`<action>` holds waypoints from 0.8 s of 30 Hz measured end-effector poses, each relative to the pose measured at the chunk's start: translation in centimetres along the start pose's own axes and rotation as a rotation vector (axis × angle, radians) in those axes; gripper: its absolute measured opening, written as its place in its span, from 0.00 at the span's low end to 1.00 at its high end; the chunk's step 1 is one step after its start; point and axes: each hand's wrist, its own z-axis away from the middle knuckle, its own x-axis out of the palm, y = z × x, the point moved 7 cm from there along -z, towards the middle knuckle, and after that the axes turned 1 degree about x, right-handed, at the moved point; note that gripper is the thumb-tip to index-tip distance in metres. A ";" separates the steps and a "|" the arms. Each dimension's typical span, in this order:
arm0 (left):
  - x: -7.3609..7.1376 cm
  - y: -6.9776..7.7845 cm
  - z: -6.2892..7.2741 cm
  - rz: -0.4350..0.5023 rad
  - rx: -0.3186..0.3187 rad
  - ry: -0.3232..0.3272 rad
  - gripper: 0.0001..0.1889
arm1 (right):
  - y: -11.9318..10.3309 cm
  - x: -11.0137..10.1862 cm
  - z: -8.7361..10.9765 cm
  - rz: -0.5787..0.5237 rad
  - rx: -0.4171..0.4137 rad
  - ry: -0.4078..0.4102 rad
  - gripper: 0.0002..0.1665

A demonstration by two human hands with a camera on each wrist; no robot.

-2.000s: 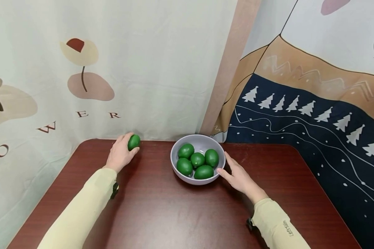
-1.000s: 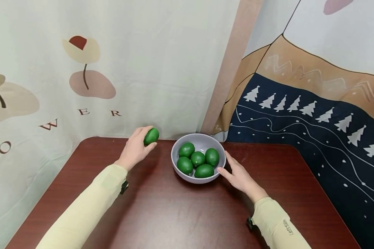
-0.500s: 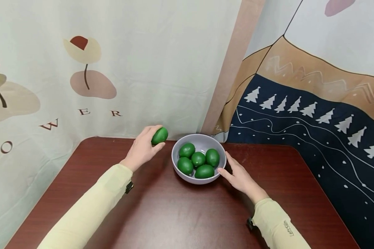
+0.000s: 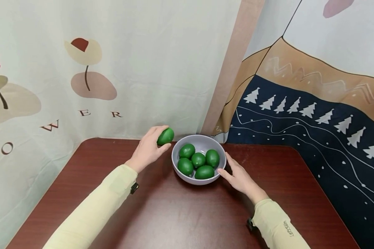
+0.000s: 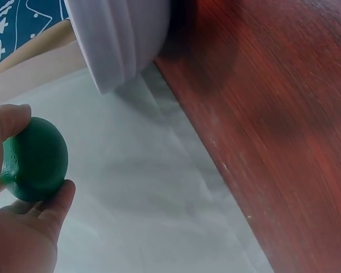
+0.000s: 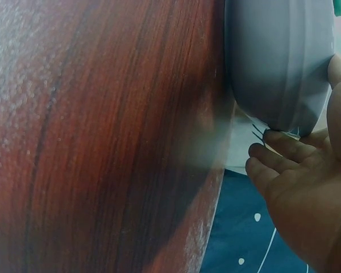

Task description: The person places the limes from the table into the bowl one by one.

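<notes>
A glossy green lime (image 4: pixel 165 136) is gripped between the thumb and fingers of my left hand (image 4: pixel 149 148), just left of the bowl and above the table. The left wrist view shows this lime (image 5: pixel 37 160) between thumb and fingertips, apart from the bowl's wall (image 5: pixel 122 40). Several similar limes (image 4: pixel 204 172) lie inside the round grey bowl (image 4: pixel 179 174). On the bowl's right side rests my right hand (image 4: pixel 240 176), thumb at the rim and fingers fairly straight along the outer wall. In the right wrist view the fingertips (image 6: pixel 273 142) touch the bowl's side (image 6: pixel 278 62).
The bowl stands near the back edge of a dark red-brown wooden table (image 4: pixel 180 214). Behind hangs a pale curtain (image 4: pixel 162 69) with printed flowers and letters. To the right is a navy cloth (image 4: pixel 277 128) with white trees.
My left hand has carried the lime rightward, from the table's back left to beside the bowl, slowing lately. The right hand, the bowl and the limes in it have stayed put.
</notes>
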 end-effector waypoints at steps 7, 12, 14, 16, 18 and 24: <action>0.4 1.0 -0.2 0.017 0.017 -0.005 0.33 | -0.1 -0.1 0.1 0.000 -0.009 0.008 0.50; 1.0 1.6 -0.3 0.016 0.024 -0.016 0.33 | -0.3 -0.1 0.1 0.003 -0.016 0.010 0.49; 1.2 1.9 -0.3 0.018 0.028 -0.024 0.33 | -0.3 -0.1 0.2 0.003 -0.016 0.011 0.49; 1.4 2.1 -0.4 0.021 0.036 -0.028 0.33 | -0.4 -0.1 0.2 0.005 -0.021 0.013 0.49; 1.6 2.3 -0.4 0.025 0.040 -0.032 0.33 | -0.4 -0.1 0.2 0.006 -0.022 0.014 0.49; 2.1 2.9 -0.5 0.035 0.050 -0.047 0.32 | -0.1 -0.1 0.1 -0.013 0.001 0.000 0.50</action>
